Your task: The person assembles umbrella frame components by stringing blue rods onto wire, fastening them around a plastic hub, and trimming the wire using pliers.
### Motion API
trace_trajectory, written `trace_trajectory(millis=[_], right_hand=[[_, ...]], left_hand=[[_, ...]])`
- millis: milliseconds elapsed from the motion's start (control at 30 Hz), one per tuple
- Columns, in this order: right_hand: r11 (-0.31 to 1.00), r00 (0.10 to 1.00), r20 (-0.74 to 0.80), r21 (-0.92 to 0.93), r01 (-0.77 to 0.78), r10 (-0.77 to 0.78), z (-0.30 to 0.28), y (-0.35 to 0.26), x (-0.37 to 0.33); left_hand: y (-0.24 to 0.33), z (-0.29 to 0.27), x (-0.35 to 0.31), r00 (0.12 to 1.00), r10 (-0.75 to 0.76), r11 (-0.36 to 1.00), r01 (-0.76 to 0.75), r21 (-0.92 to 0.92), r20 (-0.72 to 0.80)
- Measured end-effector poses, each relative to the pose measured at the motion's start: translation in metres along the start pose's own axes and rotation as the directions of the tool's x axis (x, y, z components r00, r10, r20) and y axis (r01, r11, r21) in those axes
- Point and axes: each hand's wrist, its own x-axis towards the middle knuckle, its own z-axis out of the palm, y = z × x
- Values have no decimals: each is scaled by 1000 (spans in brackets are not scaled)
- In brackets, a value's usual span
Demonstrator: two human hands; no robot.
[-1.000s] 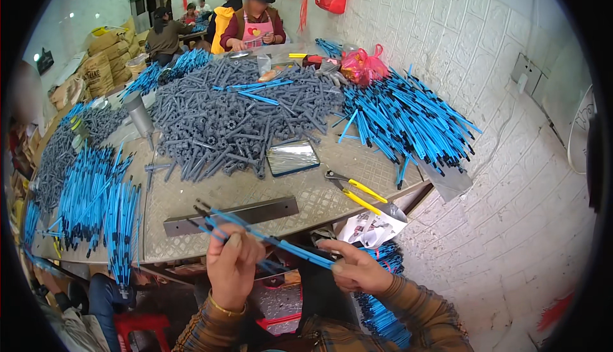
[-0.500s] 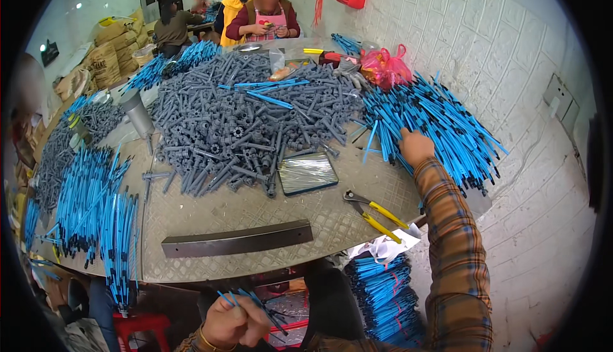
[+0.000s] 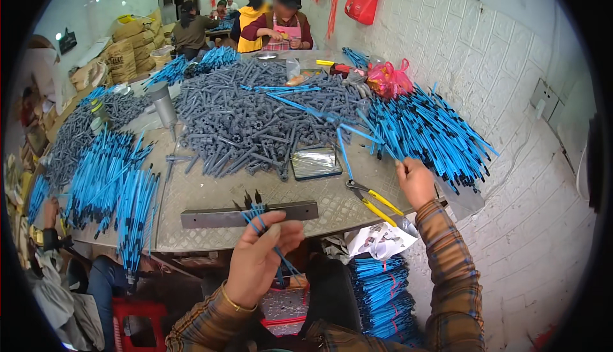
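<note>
My left hand (image 3: pixel 260 253), raised in front of the table's near edge, grips a few thin blue rods with black tips (image 3: pixel 257 213). They stick out above and below its fingers. At the right, the fingers of my right hand (image 3: pixel 416 183) are pinched on the near end of a slim blue rod (image 3: pixel 387 148). That rod slants away over the near-left side of a large heap of blue rods with black ends (image 3: pixel 424 132). Yellow-handled pliers (image 3: pixel 378 204) lie just left of my right hand. Behind my left hand rests a dark metal bar (image 3: pixel 214 218).
Grey plastic parts (image 3: pixel 255 122) form a wide mound mid-table. A tray of fine metal pins (image 3: pixel 316 162) sits before it. More blue rods (image 3: pixel 102 176) lie at the left, and tied bundles (image 3: pixel 383 294) are stacked below the edge. A person (image 3: pixel 285 26) works across the table.
My left hand has risen from below the table edge with its rods. My right hand has drawn back from the blue heap toward me, pulling a rod. The view has shifted slightly.
</note>
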Motion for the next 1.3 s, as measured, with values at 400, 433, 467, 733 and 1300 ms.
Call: trace_trajectory(millis=[400, 433, 467, 733, 1300], right_hand=[[739, 871, 188, 625, 250, -454, -71, -121, -112], [746, 862, 211, 619, 248, -461, -70, -121, -119], [753, 853, 234, 611, 245, -467, -69, -122, -124], [753, 912, 362, 650, -100, -192, -43, -107, -115], [926, 923, 142, -70, 370, -358, 128, 8, 82]], left_hand=[[1, 8, 23, 903, 415, 909, -407, 87, -111], [2, 8, 21, 901, 417, 908, -409, 91, -117], [2, 9, 18, 884, 445, 893, -425, 149, -144], [2, -7, 2, 934, 342, 939, -345, -10, -105], [28, -42, -28, 947, -48, 995, 74, -70, 319]])
